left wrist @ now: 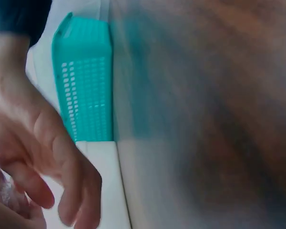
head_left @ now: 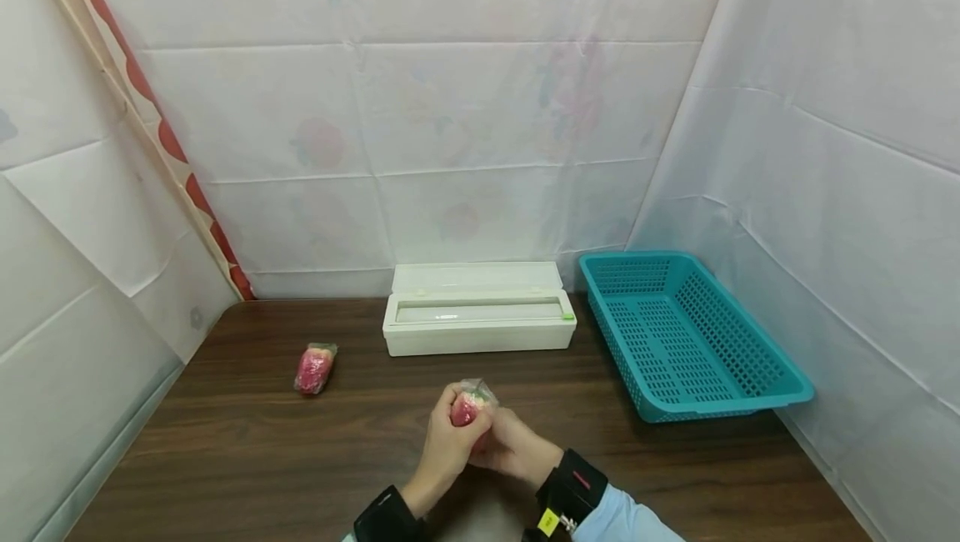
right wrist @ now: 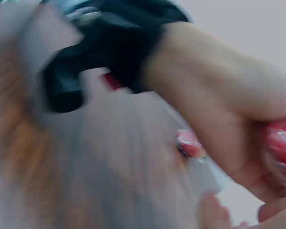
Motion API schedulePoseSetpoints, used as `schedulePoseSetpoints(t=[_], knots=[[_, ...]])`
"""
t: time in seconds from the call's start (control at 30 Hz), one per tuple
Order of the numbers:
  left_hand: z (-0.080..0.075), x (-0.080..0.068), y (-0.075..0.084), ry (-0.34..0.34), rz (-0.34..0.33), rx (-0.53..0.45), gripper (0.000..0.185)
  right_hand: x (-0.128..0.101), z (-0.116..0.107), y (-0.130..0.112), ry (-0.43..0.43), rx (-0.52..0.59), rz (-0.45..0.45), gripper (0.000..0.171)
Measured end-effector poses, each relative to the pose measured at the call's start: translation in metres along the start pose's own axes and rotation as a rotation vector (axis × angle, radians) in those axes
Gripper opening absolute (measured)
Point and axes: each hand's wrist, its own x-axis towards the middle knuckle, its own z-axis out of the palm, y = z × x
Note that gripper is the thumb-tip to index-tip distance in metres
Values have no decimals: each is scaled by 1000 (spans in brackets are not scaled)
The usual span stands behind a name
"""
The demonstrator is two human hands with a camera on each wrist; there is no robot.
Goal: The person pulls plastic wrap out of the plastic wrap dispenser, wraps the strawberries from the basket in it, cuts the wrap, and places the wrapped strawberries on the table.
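Both hands are together low in the middle of the head view, around a red and pale fruit (head_left: pixel 465 410) in clear plastic film. My left hand (head_left: pixel 446 442) grips it with the thumb across the near side. My right hand (head_left: pixel 517 449) holds its lower part, the fingertips partly hidden behind the left hand. The left wrist view shows the right hand (left wrist: pixel 43 138) with curled fingers beside the film. In the right wrist view, the red fruit (right wrist: pixel 282 145) sits in the left hand (right wrist: pixel 214 90). A second film-wrapped red fruit (head_left: pixel 315 368) lies on the table at left.
A white box with its lid raised (head_left: pixel 480 340), like a film dispenser, stands at the back of the brown wooden table (head_left: pixel 225 442). A teal perforated basket (head_left: pixel 720 404) stands to the right. White sheets (head_left: pixel 465 125) hang behind and on both sides.
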Motion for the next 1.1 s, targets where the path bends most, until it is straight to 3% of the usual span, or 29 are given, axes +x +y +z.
schedulePoseSetpoints(t=[0.1,0.27,0.43,0.53,0.67,0.9,1.0,1.1], knots=[[-4,6,1,37,6,-13,42,-7,3,3,46,-52,-159,44],[-9,13,2,75,-4,8,44,-18,8,-1,-37,-146,-326,74],[-11,12,5,19,-74,-53,49,-18,10,1,-10,-239,-414,75],[-13,10,7,-33,-95,-86,48,-16,8,4,46,-238,-439,67],[-20,11,7,-82,-114,-113,60,-16,2,6,65,-211,-428,60],[-26,32,5,-254,-255,-448,81,-17,0,9,23,-210,-390,58],[-20,34,3,-249,-285,-497,82,-17,4,11,50,-204,-387,53],[-13,31,1,-179,-297,-490,85,-18,6,12,100,-194,-390,49]])
